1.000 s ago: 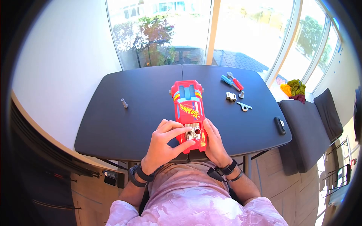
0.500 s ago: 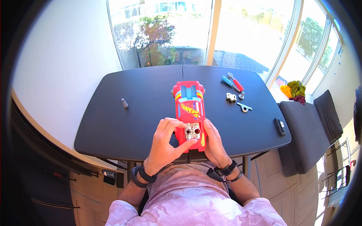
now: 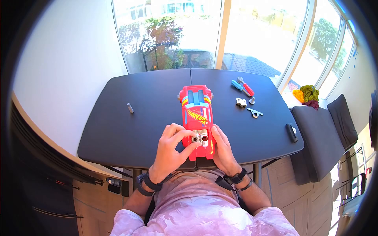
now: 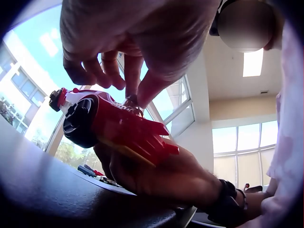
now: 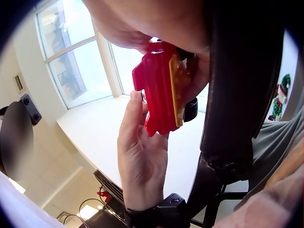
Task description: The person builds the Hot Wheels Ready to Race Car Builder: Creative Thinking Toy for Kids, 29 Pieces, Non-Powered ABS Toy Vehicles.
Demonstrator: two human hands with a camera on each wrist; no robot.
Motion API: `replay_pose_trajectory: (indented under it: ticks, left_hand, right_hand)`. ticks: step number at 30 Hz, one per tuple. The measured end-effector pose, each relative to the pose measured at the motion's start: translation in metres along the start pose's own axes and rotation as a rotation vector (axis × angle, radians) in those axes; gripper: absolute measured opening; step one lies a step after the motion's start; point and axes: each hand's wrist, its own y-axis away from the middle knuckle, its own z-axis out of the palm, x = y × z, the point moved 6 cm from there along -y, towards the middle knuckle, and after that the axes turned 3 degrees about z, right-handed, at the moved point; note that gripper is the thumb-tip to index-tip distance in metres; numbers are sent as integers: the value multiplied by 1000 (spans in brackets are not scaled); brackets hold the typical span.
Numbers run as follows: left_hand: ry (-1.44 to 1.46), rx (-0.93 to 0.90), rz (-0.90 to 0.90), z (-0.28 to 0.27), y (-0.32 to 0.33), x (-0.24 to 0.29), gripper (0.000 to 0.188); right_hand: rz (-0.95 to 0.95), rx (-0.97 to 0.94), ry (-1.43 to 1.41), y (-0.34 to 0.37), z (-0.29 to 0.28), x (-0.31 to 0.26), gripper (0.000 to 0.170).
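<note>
Left fingers (image 3: 189,149) pinched on silver engine piece (image 3: 200,138); right fingers (image 3: 219,138) clamped along red toy car (image 3: 197,122) above counter (image 3: 138,133), probably steadying it, leaving top reachable.

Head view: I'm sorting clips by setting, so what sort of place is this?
Probably a bright sitting or break room, though home or workplace is unclear: a black table stands near large windows, with a dark cushioned seat close by.
</note>
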Motion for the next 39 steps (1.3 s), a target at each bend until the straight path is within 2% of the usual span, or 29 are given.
replay_pose_trajectory:
  ticks: [4,7,11,13,16,19,25,28,39]
  left_hand:
    - [3,-32,44,0,-3,5,36]
    - [68,20,-52,-5,-10,20,34]
    - [36,-15,-3,1,0,0,37]
    - [30,-47,41,-1,-1,0,38]
    - [26,0,59,-5,-7,12,36]
    - [28,3,-24,-2,-5,10,35]
    - [-12,-41,60,4,-1,1,31]
    - [58,18,-35,0,-5,9,32]
    - [24,44,-1,-2,-2,0,32]
  right_hand:
    - [-4,-5,-8,0,0,1,41]
    - [0,11,21,0,-2,0,42]
    - [-1,2,20,-2,-3,1,42]
    - [1,8,16,-1,-2,1,42]
    - [-8,9,11,-1,-2,2,42]
    - [-1,5,23,-1,-4,2,43]
    - [-13,-12,25,-1,-1,-1,45]
    - [0,-1,11,-1,-1,-1,46]
    - [-7,-9,27,-1,-2,0,45]
